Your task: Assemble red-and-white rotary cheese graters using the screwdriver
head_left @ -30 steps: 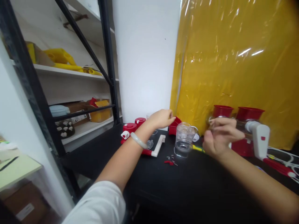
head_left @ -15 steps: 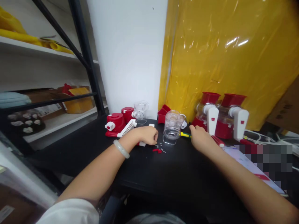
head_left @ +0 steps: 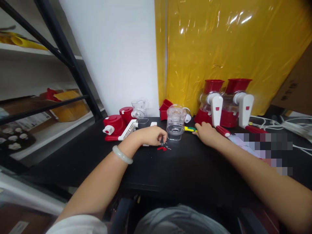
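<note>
My left hand (head_left: 155,136) reaches down to small silver screws (head_left: 168,148) scattered on the black table. Its thumb and fingers are bent and a little apart, with the fingertips among the screws. A small red part (head_left: 162,149) lies just in front of them. Further right, my right hand (head_left: 206,132) is closed on the end of a yellow-and-green screwdriver (head_left: 189,129) lying low over the table; its far end is hidden. Between the hands stands a clear plastic housing (head_left: 175,120) with a wire-like clear loop at its foot.
Red bases (head_left: 114,125) and a white crank handle (head_left: 128,129) sit at left, near another clear housing (head_left: 139,109). A red hopper (head_left: 165,109) and a grater drum (head_left: 187,115) stand behind. Two assembled rotary graters (head_left: 216,109), a phone-like screen (head_left: 240,141) and white cables (head_left: 273,123) are at right.
The view has shifted, moving the scene up and left. My left fingers have loosened from a closed curl and reach down at the screws. My right hand stays at the screwdriver.
</note>
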`<state>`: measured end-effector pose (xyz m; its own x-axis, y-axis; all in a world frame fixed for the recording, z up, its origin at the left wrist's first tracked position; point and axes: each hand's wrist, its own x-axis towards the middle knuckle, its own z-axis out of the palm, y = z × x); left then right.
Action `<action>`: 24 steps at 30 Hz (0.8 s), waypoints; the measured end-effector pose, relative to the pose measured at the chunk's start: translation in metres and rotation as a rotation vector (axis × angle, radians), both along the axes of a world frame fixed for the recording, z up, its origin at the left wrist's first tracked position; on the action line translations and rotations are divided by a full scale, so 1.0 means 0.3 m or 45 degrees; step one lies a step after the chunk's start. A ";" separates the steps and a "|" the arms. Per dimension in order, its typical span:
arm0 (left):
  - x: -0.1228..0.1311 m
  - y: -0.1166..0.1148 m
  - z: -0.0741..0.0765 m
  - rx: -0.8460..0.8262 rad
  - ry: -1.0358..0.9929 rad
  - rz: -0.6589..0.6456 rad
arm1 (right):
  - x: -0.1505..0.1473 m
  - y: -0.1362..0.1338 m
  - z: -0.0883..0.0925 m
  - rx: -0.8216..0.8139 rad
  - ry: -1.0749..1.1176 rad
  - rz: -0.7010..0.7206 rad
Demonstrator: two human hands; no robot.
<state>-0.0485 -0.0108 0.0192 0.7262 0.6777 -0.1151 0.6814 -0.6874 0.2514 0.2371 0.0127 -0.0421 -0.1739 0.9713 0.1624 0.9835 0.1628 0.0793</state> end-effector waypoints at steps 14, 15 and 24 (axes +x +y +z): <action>0.017 -0.004 -0.007 -0.031 0.048 0.089 | 0.026 -0.032 0.119 0.047 0.561 0.070; 0.017 -0.004 -0.009 -0.037 0.045 0.096 | 0.025 -0.040 0.127 0.080 0.607 0.064; 0.042 -0.019 -0.001 -0.027 0.118 0.136 | 0.034 -0.095 0.178 0.684 0.947 0.055</action>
<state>-0.0358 -0.0164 0.0189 0.6354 0.7476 -0.1933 0.7715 -0.6047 0.1975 0.2472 -0.0159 0.0114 0.1215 0.7278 0.6750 0.8053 0.3252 -0.4957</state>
